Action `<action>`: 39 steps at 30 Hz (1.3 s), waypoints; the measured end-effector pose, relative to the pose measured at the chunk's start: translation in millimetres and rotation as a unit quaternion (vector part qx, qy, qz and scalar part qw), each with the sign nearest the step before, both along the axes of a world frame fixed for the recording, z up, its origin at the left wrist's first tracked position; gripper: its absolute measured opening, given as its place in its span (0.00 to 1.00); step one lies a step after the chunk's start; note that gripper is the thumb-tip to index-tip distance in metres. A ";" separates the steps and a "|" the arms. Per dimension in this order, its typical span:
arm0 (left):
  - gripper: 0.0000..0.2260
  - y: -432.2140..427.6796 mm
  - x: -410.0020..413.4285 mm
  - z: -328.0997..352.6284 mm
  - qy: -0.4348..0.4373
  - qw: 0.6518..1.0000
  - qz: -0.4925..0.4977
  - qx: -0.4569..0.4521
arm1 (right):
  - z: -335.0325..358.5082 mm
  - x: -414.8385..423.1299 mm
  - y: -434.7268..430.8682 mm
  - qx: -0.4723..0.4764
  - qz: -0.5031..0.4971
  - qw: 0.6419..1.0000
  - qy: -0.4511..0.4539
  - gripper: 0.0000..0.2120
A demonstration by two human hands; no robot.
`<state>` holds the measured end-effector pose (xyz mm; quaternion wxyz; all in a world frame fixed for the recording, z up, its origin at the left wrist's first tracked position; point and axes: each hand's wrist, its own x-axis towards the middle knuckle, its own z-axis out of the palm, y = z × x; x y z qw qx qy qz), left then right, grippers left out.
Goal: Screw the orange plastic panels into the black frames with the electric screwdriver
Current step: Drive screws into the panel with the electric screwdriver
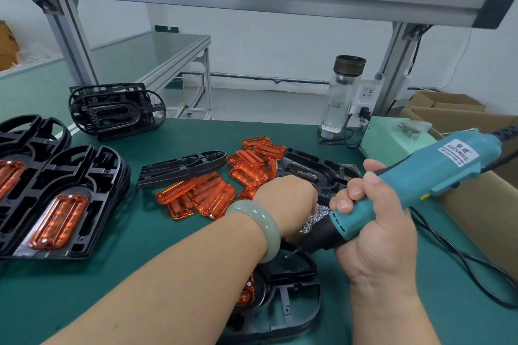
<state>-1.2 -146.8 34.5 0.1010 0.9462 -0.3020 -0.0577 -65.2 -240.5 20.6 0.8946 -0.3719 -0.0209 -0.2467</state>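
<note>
My right hand [372, 221] grips a teal electric screwdriver [414, 185], its tip slanting down to the left over a black frame [291, 300] near the table's front edge. An orange panel [246, 293] lies in that frame, mostly hidden under my left forearm. My left hand [286, 199] reaches into a pile of small silver screws [315, 218]; its fingers are hidden, so its grip is unclear. Loose orange panels [207, 199] lie heaped mid-table. At left, a stack of black frames [64, 202] carries a fitted orange panel [59, 221].
More black frames stand at the back left [115, 110] and lie mid-table [182, 168]. A black tray [316, 173] holds screws. A glass bottle [340, 98], a pale green box [392, 140] and cardboard boxes [476, 176] stand at right. The tool's cable [462, 260] trails across the mat.
</note>
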 end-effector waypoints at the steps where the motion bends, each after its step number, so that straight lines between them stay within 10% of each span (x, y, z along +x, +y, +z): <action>1: 0.11 1.1 -0.1 0.0 0.004 1.000 0.005 -0.022 | 0.2 0.0 0.4 -0.001 0.000 1.000 -0.003 0.07; 9: 0.08 10.4 0.6 -3.9 0.052 0.966 0.069 -0.243 | -1.8 0.5 -0.2 0.014 -0.006 1.000 -0.007 0.06; 14: 0.06 25.5 -9.4 -8.3 0.202 0.826 0.195 -0.489 | -2.6 0.6 0.6 0.038 -0.005 0.999 -0.002 0.05; 23: 0.08 72.4 -51.8 -15.2 0.172 0.771 0.259 -0.556 | -0.4 -0.6 7.0 0.091 0.002 0.996 0.004 0.04; 31: 0.10 92.2 -84.5 -18.6 0.351 0.453 0.288 -0.767 | 0.9 -4.7 19.3 0.142 0.035 0.989 0.008 0.03; 39: 0.04 95.6 -90.5 -17.6 0.423 0.452 0.260 -0.741 | 0.5 -4.9 26.5 0.182 0.043 0.982 0.012 0.05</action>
